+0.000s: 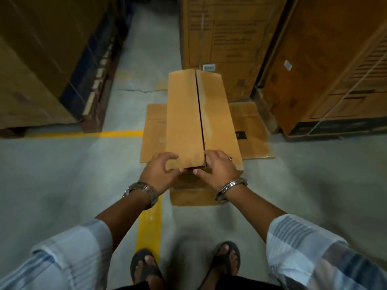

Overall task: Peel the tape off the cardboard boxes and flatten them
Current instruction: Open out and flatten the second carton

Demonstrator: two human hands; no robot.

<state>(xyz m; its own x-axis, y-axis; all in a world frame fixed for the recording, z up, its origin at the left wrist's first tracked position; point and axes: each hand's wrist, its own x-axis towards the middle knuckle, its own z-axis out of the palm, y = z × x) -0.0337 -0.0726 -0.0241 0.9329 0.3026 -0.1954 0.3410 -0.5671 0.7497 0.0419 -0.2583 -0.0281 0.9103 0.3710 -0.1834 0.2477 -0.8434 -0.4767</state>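
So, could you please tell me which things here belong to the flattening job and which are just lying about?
Job: long cardboard box, gripped at its near end by the left hand and right hand; flattened cardboard on the floor beneath it.
Lying about: tall printed cartons; yellow floor lines; sandals.

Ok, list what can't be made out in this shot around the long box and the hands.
1. Head view: the near end of the long box is covered by the left hand and right hand.
2. Tape along the seam: too blurred to tell whether any remains.
3. Flattened cardboard beneath: mostly hidden by the box.
4. Print on the tall carton behind: blurred, unreadable.
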